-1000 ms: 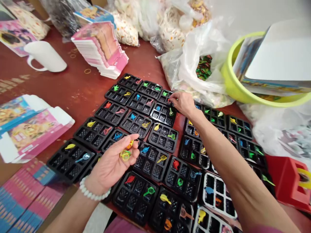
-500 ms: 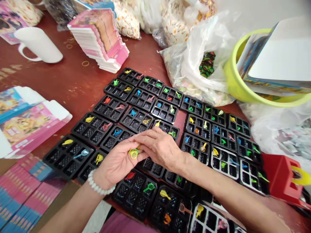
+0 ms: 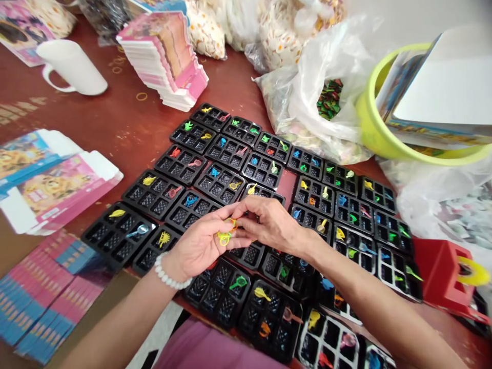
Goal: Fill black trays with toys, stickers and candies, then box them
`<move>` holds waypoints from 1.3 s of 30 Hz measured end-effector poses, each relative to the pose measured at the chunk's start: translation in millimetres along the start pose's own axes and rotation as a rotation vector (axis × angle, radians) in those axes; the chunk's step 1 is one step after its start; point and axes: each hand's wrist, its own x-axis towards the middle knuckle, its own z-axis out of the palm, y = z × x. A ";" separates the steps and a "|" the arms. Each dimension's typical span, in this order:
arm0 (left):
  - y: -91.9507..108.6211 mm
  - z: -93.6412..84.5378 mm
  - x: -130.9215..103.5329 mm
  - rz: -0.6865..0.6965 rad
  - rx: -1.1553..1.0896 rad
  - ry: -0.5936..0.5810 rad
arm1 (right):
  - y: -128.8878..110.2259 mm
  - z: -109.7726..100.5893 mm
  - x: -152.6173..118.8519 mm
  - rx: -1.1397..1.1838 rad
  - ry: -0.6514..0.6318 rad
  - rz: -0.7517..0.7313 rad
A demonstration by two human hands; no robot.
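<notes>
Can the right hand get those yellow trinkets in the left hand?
Probably yes: the right hand is right up close to the left hand, whose palm is turned up, and the yellow trinkets show there with nothing seeming to block the way.

1. Table (image 3: 126, 123): red-brown, scuffed.
2. White mug (image 3: 77, 69), upper left, handle toward left edge.
3. Yellowish ring (image 3: 142, 96) on tabletop, between mug and carton stack.
4. Carton stack (image 3: 154, 59): pink and white, flat pieces piled up, leaning.
5. Printed boxes (image 3: 61, 187), left side, blue and pink, white flaps.
6. Pink and blue packs (image 3: 38, 292) in rows, lower left corner.
7. Dark plastic bag (image 3: 107, 20), top left.
8. Clear bag (image 3: 207, 33) at back, white and orange bits inside.
9. Open plastic bag (image 3: 303, 82), red-green pieces (image 3: 329, 100) showing in its mouth.
10. Yellow-green basin (image 3: 367, 120), right; printed sheets (image 3: 446, 87) stick up out of it.
11. Another plastic bag (image 3: 457, 205) below basin, pale contents, blurry.
12. Red tape dispenser (image 3: 438, 271), far right, yellow roll (image 3: 472, 271) fitted.
</notes>
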 end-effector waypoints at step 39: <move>5.5 -5.2 -6.9 0.152 0.027 0.251 | 67.9 -42.2 26.8 -0.639 0.278 0.208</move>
